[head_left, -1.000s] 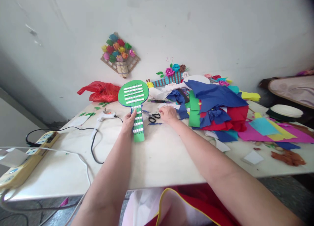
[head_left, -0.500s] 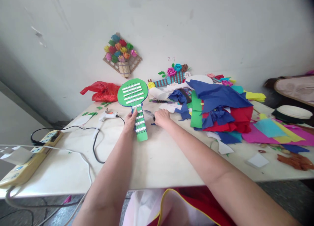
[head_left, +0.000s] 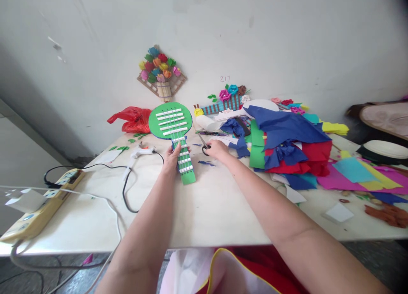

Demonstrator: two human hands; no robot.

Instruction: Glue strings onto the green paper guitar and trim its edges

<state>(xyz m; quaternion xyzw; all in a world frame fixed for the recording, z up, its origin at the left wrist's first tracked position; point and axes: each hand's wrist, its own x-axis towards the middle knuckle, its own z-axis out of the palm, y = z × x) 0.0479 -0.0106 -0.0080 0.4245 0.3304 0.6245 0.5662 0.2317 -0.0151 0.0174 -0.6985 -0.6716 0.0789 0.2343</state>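
A green paper guitar (head_left: 171,120) with white paper strips and thin strings across its front is tilted up in my left hand (head_left: 174,157), whose fingers wrap round its neck. To its right, my right hand (head_left: 217,149) is closed on the handles of a pair of scissors (head_left: 205,148). The blades point up and left, apart from the guitar. Small dark blue scraps (head_left: 206,162) lie on the table just below the scissors.
A white glue gun (head_left: 142,151) with a black cord lies left, near a power strip (head_left: 41,204). Blue, red and green paper (head_left: 290,128) is heaped on the right. A red plastic bag (head_left: 132,119) sits by the wall, under a paper flower basket (head_left: 163,90).
The scissors in my right hand have moved right, away from the guitar's neck. The guitar has turned slightly, its neck end swinging right. Blue scraps on the table are now uncovered.
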